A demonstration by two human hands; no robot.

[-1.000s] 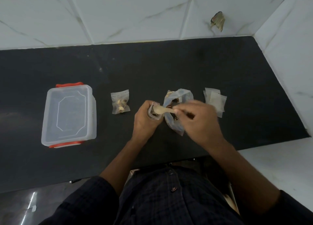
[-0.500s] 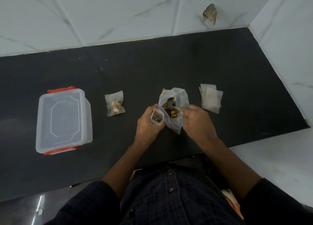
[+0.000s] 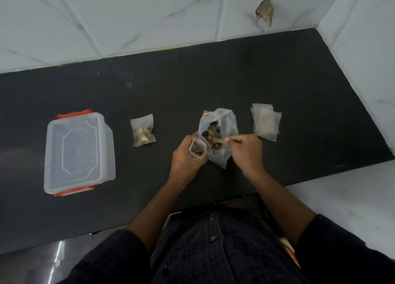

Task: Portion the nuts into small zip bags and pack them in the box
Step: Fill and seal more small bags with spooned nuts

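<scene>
My left hand (image 3: 186, 155) curls around a small zip bag (image 3: 197, 148), holding it upright with its mouth open toward me; a few nuts already sit in the bottom of it. My right hand (image 3: 245, 150) pinches the handle of a small pale spoon (image 3: 216, 139), fingers closed on it, and the bowl of the spoon reaches into the big nut bag (image 3: 220, 134), which stands open on the black counter (image 3: 277, 74) right between my two hands. The small bag in my left hand touches the near left side of the big bag. Brown and tan nuts show through the big bag's open top.

To the left of my hands, well apart from them, a filled zip bag (image 3: 143, 130) lies flat on the counter with a clump of nuts inside; I cannot tell whether its strip is pressed closed. Farther left sits the clear plastic box (image 3: 79, 153) with its lid on and red clips at the far and near ends. Just to the right of the big bag, a small stack of empty zip bags (image 3: 266, 121) lies flat, slightly fanned. White marbled tiles (image 3: 149, 16) back the counter, with a brownish scrap (image 3: 265, 11) stuck to the wall up right. My dark checked shirt (image 3: 213, 251) fills the bottom of the view
</scene>
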